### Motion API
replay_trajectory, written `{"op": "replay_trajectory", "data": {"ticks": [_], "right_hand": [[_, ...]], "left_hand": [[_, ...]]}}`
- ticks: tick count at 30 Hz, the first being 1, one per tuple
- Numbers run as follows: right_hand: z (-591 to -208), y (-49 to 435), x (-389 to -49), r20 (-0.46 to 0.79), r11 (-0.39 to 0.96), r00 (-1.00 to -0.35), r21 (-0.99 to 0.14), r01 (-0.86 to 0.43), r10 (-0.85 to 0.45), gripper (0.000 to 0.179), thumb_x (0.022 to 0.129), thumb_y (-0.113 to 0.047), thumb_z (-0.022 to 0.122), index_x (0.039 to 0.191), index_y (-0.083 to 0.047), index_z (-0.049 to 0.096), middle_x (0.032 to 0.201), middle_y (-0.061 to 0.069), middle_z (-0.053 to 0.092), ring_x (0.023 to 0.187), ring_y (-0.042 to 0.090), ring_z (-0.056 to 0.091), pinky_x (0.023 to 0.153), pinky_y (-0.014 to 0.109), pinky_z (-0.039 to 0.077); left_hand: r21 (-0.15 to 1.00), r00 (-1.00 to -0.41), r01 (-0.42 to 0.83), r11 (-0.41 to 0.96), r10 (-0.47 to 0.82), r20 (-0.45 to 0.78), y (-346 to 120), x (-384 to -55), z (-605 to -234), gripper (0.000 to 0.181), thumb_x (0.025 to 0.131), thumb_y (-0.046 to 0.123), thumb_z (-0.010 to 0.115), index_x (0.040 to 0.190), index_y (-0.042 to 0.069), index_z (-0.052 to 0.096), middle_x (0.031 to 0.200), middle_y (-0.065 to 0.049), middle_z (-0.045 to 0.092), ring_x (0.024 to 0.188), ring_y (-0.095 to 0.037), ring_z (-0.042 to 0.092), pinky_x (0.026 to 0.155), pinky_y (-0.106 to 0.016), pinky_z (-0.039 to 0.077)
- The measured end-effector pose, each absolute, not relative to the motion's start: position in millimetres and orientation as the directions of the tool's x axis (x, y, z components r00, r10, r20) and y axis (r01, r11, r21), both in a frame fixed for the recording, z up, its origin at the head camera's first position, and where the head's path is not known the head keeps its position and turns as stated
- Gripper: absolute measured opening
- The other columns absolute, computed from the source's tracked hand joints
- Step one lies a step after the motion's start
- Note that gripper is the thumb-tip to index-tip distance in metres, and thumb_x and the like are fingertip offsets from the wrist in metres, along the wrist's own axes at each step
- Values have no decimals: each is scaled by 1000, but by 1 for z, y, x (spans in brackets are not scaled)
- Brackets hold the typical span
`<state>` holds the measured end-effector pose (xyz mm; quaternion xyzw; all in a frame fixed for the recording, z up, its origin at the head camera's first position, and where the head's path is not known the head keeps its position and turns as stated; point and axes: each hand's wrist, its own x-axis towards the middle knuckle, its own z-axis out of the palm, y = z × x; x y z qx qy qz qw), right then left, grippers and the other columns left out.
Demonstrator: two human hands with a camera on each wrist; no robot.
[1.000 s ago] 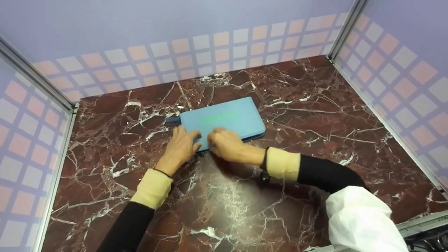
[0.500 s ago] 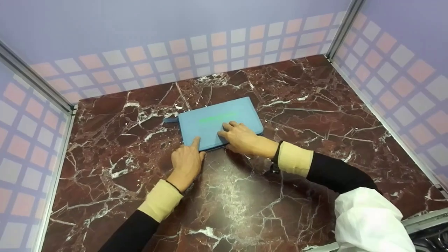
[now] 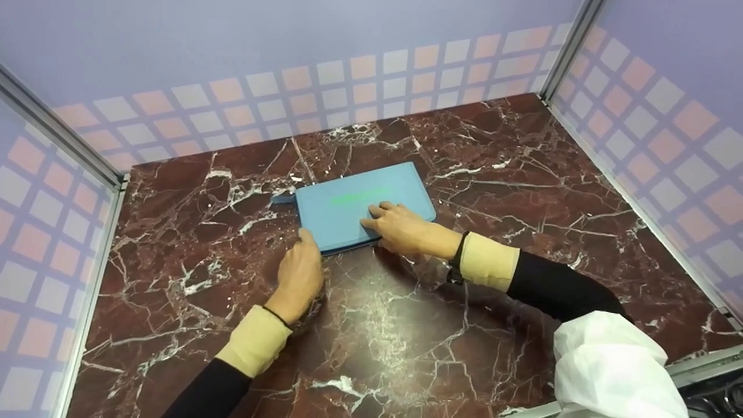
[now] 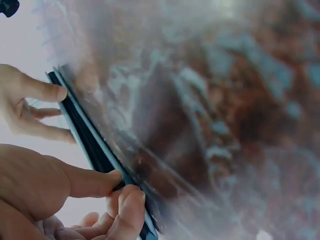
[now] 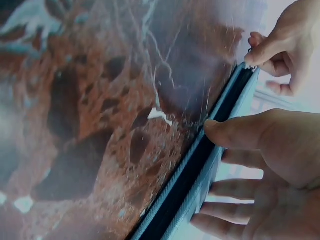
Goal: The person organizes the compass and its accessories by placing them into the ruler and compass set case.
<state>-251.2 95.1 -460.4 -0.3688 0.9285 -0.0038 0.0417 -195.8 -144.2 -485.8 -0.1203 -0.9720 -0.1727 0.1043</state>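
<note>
A flat blue zip case [image 3: 348, 215] with green print lies on the marble-patterned surface. Along its near side runs a dark zipper [image 5: 175, 195] between two blue edges. At the near left corner, my left hand [image 3: 300, 273] pinches a small dark zipper pull [image 5: 250, 64] between thumb and curled forefinger; the fingertips mostly hide it. My right hand [image 3: 403, 229] holds the near right part of the case, thumb at the zipper edge and fingers spread over the cover. A short blue wrist strap [image 3: 283, 199] sticks out at the far left corner.
Pale purple panels [image 3: 325, 35] with printed pink and white squares stand behind and on both sides of the dark red marble surface [image 3: 493, 157]. A metal-edged frame [image 3: 702, 371] with dark items beyond it is at the lower right.
My right hand has shifted right along the near edge and stayed there. My left forefinger has left the cover, and that hand now pinches at the near left corner. The case has barely moved.
</note>
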Motion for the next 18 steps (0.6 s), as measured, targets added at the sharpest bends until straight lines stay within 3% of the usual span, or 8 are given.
{"op": "replay_trajectory", "data": {"ticks": [4,8,11,18], "right_hand": [[-461,100,-253,-104,730,-724,-38,-683,-682,60,90,-10,73,148,-12,56,137,20,55,125,40,52,94,56,53],[-463,101,-252,-113,728,-721,-32,-685,-684,62,91,-13,74,150,-13,53,141,20,52,128,40,51,95,56,52],[-462,101,-250,-132,729,-721,-28,-684,-681,64,93,-17,73,152,-13,50,147,21,49,132,40,48,97,57,51],[-457,100,-250,-226,759,-732,-63,-648,-643,69,97,-20,72,159,-15,41,164,22,32,148,43,32,111,61,39]], "left_hand": [[350,-947,275,895,190,260,-160,-210,-484,33,85,-18,56,115,-19,43,77,-36,63,68,-51,67,56,-57,56],[328,-928,328,886,237,288,-174,-231,-484,11,87,-13,62,94,-17,55,80,-38,63,75,-56,66,66,-62,55],[310,-920,354,882,269,286,-179,-251,-483,9,88,-9,66,82,-13,61,82,-37,63,78,-55,66,70,-62,56],[323,-955,268,908,207,210,-180,-308,-480,14,95,-6,58,87,-16,64,92,-40,64,86,-57,66,74,-63,55]]}}
